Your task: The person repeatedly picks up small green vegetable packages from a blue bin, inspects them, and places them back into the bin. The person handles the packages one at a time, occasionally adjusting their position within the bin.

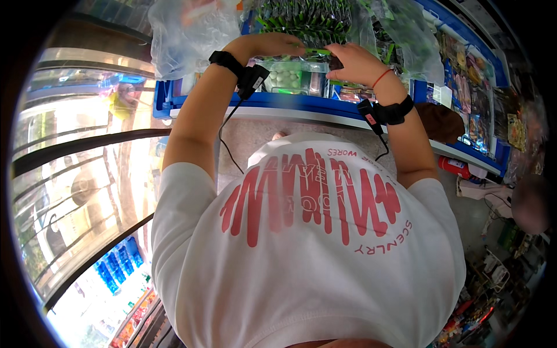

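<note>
Both of my hands reach to the far side of a blue-rimmed display case, over many small green-and-dark plastic packets (304,21) in rows. My left hand (278,45) is at the near edge of the packets, its fingertips at the left end of a small green-edged packet (317,51). My right hand (354,63) holds the right end of that packet between thumb and fingers. Just below the hands stands a clear plastic box (285,78) with white round pieces. Crumpled clear plastic bags (191,39) lie beside the packets on both sides.
The case's blue rim (278,102) runs between my body and the goods. A brown rounded thing (439,123) sits on the rim at right, near more packaged goods (474,87). A red cylinder (454,167) lies below. Dark-framed glass panels (87,152) stand at left.
</note>
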{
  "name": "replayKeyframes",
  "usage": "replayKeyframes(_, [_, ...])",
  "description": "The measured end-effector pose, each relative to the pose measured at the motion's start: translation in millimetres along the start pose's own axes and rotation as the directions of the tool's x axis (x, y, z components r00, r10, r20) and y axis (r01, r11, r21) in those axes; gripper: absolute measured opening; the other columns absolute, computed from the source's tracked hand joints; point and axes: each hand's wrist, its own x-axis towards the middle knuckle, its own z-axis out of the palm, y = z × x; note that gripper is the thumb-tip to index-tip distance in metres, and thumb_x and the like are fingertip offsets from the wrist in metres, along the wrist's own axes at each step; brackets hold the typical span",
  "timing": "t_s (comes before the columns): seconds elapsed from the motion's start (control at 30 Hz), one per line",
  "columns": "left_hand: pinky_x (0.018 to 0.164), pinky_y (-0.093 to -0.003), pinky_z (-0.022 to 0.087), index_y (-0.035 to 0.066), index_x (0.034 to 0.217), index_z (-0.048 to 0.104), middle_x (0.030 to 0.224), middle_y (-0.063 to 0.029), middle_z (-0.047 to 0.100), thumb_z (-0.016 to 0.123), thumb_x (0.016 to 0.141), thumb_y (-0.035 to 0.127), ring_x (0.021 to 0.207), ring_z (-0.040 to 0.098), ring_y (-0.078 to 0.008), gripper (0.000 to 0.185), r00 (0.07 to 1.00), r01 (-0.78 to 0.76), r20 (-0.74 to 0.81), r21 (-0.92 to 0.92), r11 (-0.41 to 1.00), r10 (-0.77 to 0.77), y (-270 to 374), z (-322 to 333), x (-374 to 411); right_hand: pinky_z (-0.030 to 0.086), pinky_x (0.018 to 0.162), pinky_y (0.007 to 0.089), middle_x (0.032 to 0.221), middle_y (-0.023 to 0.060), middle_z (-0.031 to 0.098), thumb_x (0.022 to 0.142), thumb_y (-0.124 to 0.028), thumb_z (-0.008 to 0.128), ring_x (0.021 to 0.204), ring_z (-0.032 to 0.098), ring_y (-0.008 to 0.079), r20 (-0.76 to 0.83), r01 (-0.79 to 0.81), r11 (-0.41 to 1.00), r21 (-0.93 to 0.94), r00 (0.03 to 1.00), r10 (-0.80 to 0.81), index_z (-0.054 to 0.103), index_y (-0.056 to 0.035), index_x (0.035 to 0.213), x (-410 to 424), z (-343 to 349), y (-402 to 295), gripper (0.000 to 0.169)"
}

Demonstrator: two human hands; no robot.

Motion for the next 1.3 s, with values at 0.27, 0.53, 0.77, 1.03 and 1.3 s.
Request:
replayKeyframes(0.27, [0.094, -0.0339, 0.037, 0.014, 0.133, 0.047, 0.123, -0.0075, 0.053, 0.057, 0.085, 0.046, 0.108, 0.05, -0.0209, 0.059, 0.992, -0.124, 0.007, -0.079, 0.989, 0.125, -7, 3, 4, 0.047, 0.083, 0.0377, 0.106, 0.022, 0.058, 0.078, -0.026, 0.067, 0.099, 0.057, 0.036, 0.187, 0.01, 0.972, 0.236, 0.981, -0.056, 0.046, 0.0048, 0.114, 17, 4, 11, 0.052])
replayKeyframes(0.53, [0.096, -0.0358, 0.039, 0.014, 0.132, 0.049, 0.125, -0.0135, 0.055, 0.058, 0.084, 0.043, 0.113, 0.051, -0.0254, 0.057, 0.995, -0.089, 0.057, 0.12, 0.989, 0.082, 11, -3, 0, 0.045, 0.083, 0.0405, 0.11, 0.0222, 0.055, 0.08, -0.007, 0.055, 0.101, 0.055, 0.0344, 0.19, -0.027, 0.999, -0.018, 0.981, 0.03, 0.049, 0.0028, 0.115, 19, 13, 8, 0.037])
replayKeyframes(0.77, [0.093, -0.0354, 0.04, 0.014, 0.131, 0.05, 0.122, -0.0114, 0.057, 0.059, 0.086, 0.036, 0.11, 0.053, -0.0238, 0.051, 0.998, -0.015, 0.055, 0.071, 0.997, 0.011, 13, -4, 4, 0.047, 0.076, 0.041, 0.095, 0.0191, 0.061, 0.08, -0.002, 0.045, 0.086, 0.059, 0.0335, 0.127, 0.063, 0.993, 0.096, 0.989, -0.075, 0.06, -0.0028, 0.108, 42, 1, 38, 0.032])
replayKeyframes(1.03, [0.088, -0.0343, 0.043, 0.013, 0.129, 0.052, 0.115, -0.0117, 0.06, 0.057, 0.088, 0.039, 0.104, 0.056, -0.0226, 0.049, 0.997, -0.08, 0.024, 0.12, 0.99, 0.078, 10, 0, 5, 0.047, 0.076, 0.0412, 0.095, 0.0178, 0.062, 0.078, -0.002, 0.048, 0.09, 0.06, 0.0319, 0.277, -0.104, 0.994, -0.016, 0.955, 0.104, 0.057, -0.0015, 0.111, 71, 6, 27, 0.034])
replayKeyframes(1.3, [0.083, -0.0343, 0.045, 0.015, 0.127, 0.055, 0.109, -0.0104, 0.063, 0.057, 0.088, 0.04, 0.094, 0.057, -0.021, 0.046, 1.0, -0.03, 0.002, 0.034, 0.999, 0.03, 9, 1, 2, 0.049, 0.072, 0.042, 0.09, 0.0187, 0.063, 0.076, -0.001, 0.053, 0.087, 0.061, 0.0338, 0.295, -0.027, 0.997, -0.065, 0.954, 0.046, 0.055, -0.0009, 0.108, 68, 12, 32, 0.032])
